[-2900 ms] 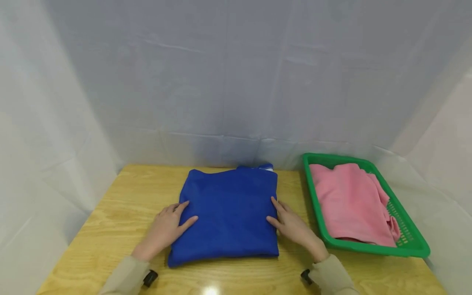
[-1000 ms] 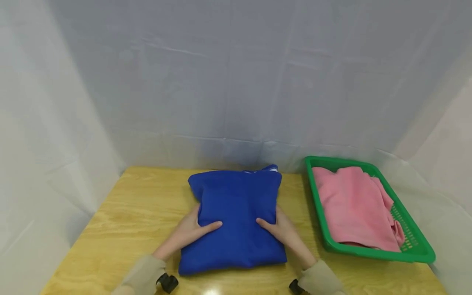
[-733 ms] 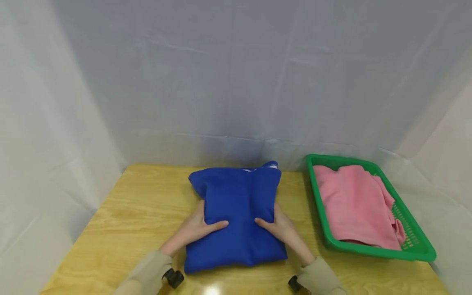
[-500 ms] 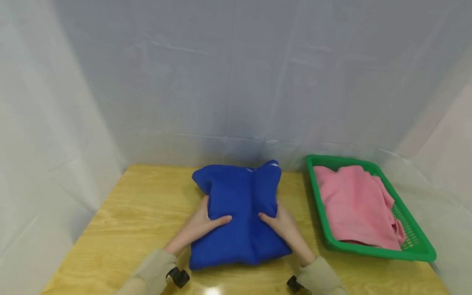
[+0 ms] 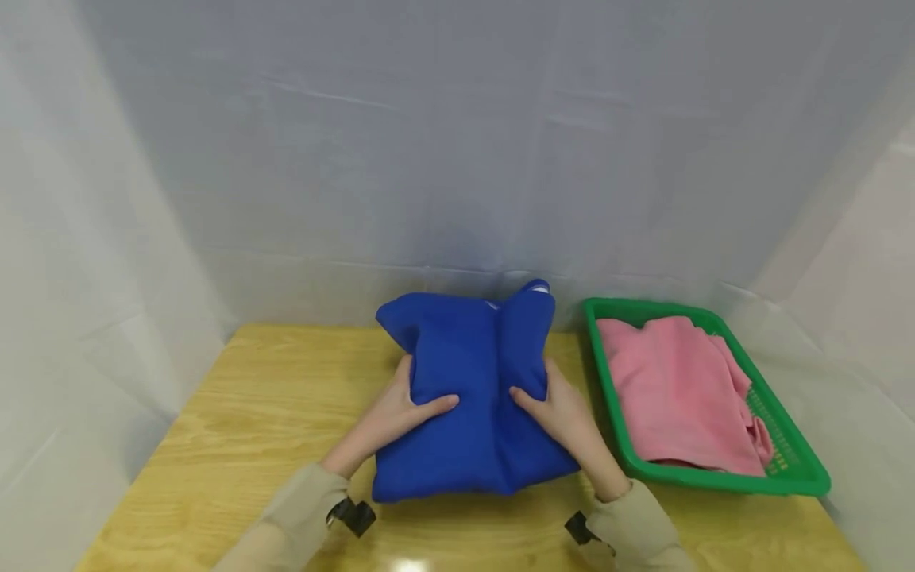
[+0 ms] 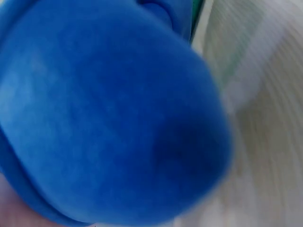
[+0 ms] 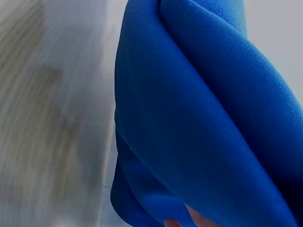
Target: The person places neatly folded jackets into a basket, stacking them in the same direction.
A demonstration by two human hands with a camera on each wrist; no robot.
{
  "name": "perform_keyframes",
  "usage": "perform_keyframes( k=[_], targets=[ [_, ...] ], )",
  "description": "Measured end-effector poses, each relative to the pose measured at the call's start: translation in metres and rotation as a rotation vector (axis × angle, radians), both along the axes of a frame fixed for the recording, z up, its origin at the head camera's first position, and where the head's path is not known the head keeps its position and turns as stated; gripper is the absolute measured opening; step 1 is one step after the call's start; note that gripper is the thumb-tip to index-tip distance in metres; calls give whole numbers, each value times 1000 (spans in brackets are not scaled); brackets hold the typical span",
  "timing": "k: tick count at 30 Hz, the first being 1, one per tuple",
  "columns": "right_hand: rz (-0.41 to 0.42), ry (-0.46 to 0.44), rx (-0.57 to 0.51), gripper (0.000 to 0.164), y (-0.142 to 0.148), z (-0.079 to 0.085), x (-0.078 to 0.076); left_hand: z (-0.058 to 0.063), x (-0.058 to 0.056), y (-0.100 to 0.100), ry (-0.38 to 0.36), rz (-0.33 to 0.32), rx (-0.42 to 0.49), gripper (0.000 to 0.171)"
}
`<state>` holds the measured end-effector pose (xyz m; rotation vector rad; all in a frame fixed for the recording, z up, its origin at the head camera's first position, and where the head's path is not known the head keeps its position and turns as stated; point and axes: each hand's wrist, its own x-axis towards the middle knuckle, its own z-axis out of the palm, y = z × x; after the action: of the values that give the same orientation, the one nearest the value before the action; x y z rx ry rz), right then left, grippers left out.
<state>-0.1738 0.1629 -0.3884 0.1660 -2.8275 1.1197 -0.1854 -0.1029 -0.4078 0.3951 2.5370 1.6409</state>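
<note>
A folded blue garment (image 5: 457, 357) is held up between both hands in the head view, creased down its right half, with a bit of white trim at its top right corner. My left hand (image 5: 400, 409) grips its left side, thumb on top and the other fingers mostly hidden beneath. On the right side my right hand (image 5: 561, 405) holds it the same way. Blue cloth (image 6: 113, 113) fills most of the left wrist view. In the right wrist view, thick folds of the garment (image 7: 189, 118) show, with fingertips (image 7: 173, 222) at the bottom edge.
A green plastic basket (image 5: 793, 485) stands at the right of the wooden table (image 5: 286, 397), holding a folded pink garment (image 5: 679, 389). Pale sheeting (image 5: 357, 175) hangs behind the table and at both sides.
First the hands lay flat on the garment's sides. They then slid under its edges and squeezed it narrower, creasing it. Now it is lifted off the table, slightly up and away.
</note>
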Motion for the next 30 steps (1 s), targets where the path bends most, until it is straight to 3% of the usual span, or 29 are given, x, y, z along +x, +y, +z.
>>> perform_keyframes(
  k=[6, 11, 20, 24, 27, 30],
  targets=[
    [-15, -5, 7, 77, 12, 22, 0, 19, -6, 8, 23, -30, 24, 108],
    [-26, 4, -8, 74, 26, 36, -3, 34, -12, 21, 30, -47, -7, 109],
    [-23, 39, -63, 74, 66, 66, -1, 62, -25, 57, 64, -101, -47, 106],
    [-45, 100, 13, 60, 88, 81, 6, 71, -29, 78, 80, -146, -41, 103],
    [-69, 61, 66, 69, 106, 90, 12, 75, -30, 94, 69, -183, -16, 100],
    [-78, -41, 14, 87, 127, 96, 18, 77, -30, 112, 51, -224, 16, 100]
  ],
)
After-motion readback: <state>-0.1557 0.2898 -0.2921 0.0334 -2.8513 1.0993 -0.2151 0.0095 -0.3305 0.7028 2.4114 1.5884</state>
